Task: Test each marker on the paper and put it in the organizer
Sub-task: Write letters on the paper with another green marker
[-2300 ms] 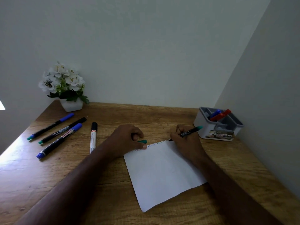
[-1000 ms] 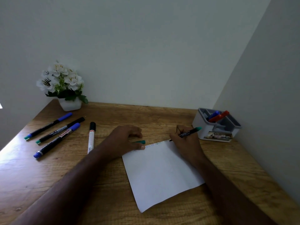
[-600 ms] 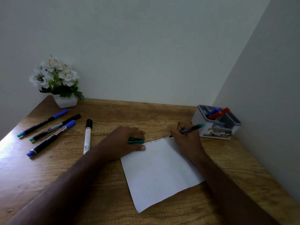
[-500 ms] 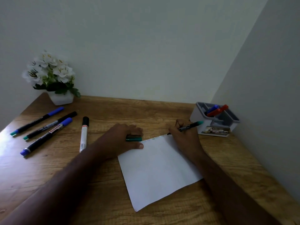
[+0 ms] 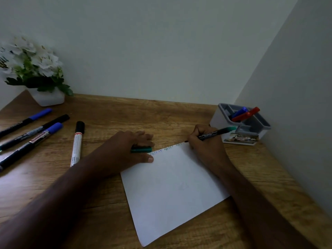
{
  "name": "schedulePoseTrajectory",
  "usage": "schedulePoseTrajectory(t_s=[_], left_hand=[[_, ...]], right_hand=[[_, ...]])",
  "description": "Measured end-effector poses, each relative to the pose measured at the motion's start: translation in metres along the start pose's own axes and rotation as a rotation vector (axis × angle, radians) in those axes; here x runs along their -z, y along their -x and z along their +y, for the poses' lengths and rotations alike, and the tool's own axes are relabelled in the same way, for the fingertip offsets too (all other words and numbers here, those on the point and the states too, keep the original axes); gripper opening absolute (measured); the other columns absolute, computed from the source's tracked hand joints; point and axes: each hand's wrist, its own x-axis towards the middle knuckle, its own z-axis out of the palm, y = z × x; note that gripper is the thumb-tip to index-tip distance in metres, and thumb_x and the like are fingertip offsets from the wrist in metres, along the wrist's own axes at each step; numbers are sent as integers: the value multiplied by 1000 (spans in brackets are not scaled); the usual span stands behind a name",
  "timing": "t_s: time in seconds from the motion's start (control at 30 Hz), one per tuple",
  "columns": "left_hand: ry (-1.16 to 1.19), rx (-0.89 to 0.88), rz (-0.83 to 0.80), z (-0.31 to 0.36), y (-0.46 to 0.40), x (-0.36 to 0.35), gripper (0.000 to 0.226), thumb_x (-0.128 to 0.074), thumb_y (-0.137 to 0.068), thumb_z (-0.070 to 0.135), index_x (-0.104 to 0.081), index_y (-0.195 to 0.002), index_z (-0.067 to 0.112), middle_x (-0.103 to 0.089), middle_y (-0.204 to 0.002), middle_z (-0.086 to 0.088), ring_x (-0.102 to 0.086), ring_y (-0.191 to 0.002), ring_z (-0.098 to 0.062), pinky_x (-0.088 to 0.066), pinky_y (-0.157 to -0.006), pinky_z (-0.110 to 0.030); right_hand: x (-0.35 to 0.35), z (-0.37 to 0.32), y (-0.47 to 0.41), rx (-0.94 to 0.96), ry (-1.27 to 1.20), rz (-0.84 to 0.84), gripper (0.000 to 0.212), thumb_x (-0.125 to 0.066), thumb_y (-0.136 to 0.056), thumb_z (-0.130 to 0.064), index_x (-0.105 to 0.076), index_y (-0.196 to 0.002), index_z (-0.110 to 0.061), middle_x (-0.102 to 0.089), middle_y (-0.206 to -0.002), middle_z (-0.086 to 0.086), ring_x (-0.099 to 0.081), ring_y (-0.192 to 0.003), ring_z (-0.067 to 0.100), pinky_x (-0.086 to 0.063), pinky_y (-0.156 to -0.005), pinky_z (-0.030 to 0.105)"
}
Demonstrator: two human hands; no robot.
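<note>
The right hand grips a green marker, tip at the paper's far edge. The left hand holds the green cap. The organizer stands far right on the worktop.

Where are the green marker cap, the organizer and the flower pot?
green marker cap (image 5: pixel 141 150), head view, middle of its barrel.
organizer (image 5: pixel 216 121), head view, white left wall.
flower pot (image 5: pixel 48 99), head view, white front face.
</note>
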Motion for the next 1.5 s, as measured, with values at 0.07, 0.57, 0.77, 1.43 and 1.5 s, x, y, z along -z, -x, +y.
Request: schedulePoseTrajectory(t_s=[0.07,0.57,0.77,1.43,1.5], left_hand=[[3,-9,-8,-3,-1,0,79,-49,-61,83,-56,-129,43,-33,-139,34,-26,-141,0,-29,-113,-30],[16,7,4,-2,-1,1,110,-28,-38,105,-57,-126,46,-35,-136,37,-26,-141,4,-29,-117,-36],[10,17,-13,-1,-1,2,111,-25,-37,106,-56,-127,47,-34,-141,35,-24,-142,1,-28,-117,-37],[6,9,17,6,1,2,53,-70,-81,48,-57,-131,37,-33,-143,30,-19,-132,10,-27,-111,-27],[9,2,20,5,1,2,53,-69,-81,49,-57,-131,37,-37,-144,28,-20,-133,9,-27,-112,-28]], right_hand=[[0,1,-1,-21,-7,-4,24,-62,-80,6,-55,-59,-3,-52,-56,2,-45,-51,2,-37,-50,13],[0,3,-3,-30,-22,-15,24,-61,-82,3,-54,-60,-2,-53,-58,3,-46,-55,3,-38,-52,12],[-3,4,-3,6,2,-51,28,-62,-79,5,-49,-56,-6,-48,-53,0,-41,-51,4,-34,-48,14],[-4,4,-2,25,34,-38,25,-62,-79,5,-47,-59,3,-45,-54,2,-38,-51,4,-33,-48,14],[-4,4,-1,22,39,-51,25,-61,-80,4,-46,-61,6,-45,-54,4,-38,-51,4,-33,-48,14]])
